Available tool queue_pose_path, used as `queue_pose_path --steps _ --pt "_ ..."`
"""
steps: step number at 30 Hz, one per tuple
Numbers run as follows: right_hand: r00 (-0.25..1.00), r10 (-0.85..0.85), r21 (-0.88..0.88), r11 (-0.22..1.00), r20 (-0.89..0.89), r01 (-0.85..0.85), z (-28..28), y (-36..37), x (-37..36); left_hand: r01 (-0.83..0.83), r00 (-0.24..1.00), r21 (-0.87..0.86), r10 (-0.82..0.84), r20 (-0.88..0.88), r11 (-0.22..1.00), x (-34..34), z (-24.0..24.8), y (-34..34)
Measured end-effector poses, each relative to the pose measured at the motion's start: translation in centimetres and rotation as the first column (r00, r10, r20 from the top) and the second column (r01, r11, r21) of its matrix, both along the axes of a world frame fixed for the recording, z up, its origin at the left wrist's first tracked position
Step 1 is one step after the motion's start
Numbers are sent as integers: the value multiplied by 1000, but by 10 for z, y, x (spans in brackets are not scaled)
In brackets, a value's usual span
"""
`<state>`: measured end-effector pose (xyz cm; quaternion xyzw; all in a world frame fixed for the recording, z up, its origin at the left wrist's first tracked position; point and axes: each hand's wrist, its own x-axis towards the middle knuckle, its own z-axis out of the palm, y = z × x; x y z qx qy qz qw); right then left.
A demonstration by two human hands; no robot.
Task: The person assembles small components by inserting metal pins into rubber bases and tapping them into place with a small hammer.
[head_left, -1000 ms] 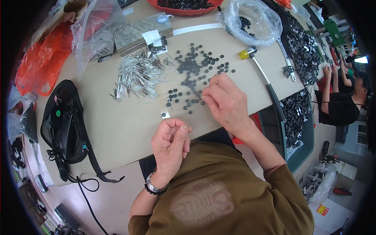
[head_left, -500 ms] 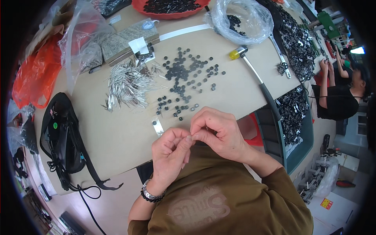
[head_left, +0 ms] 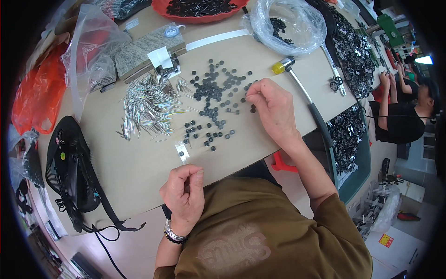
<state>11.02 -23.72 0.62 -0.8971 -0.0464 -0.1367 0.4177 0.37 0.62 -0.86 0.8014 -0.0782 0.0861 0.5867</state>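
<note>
Black discs (loosely scattered) lie beside the right fingers.

Shiny metal pins lie at 10 o'clock, matt, plastic-looking discs at 12, a glossy, crinkled plastic bag at 1.

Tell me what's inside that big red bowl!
The red bowl holds a heap of small dark pieces, some glinting silver. They hide its bottom, and the picture's edge cuts off the far side.

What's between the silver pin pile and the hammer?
In the head view, scattered small black discs lie between them, with the right hand at their right side.
</note>
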Motion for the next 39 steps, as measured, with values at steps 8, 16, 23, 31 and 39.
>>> queue_pose_path --steps 8,16,23,31,39 --pt "996 14 -46 999 83 -10 -6 -1 5 -55 998 -95 51 -46 994 -3 -10 5" --pt "997 21 -141 990 68 -11 -6 3 3 -35 998 -79 31 -50 996 -4 -14 7" --pt "983 93 -268 962 155 -49 -8 8 1 -32 998 -92 27 -50 995 -3 -13 7" --pt "978 73 -178 983 195 -38 -7 3 -1 -145 979 -286 96 -178 947 -2 -7 4" --pt "907 282 -196 954 314 -228 12 42 -71 -58 998 226 51 37 973 -5 11 9"
